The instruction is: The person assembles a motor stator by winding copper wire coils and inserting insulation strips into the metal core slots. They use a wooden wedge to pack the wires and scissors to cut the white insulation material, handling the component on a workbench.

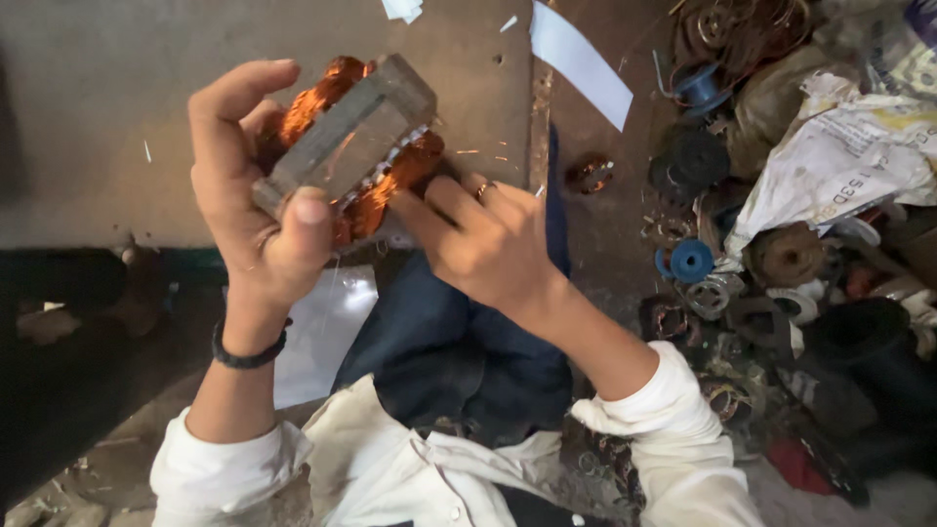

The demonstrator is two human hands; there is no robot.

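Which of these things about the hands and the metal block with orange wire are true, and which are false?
1. The left hand holds the grey metal block wound with copper wire. True.
2. The right hand rests flat on the floor. False: its fingers reach to the copper wire at the block's lower edge.
3. A dark band sits on the left wrist. True.
4. The blue spool is in the right hand. False: it lies among the clutter to the right, apart from both hands.
5. A white paper strip lies on the floor above the hands. True.
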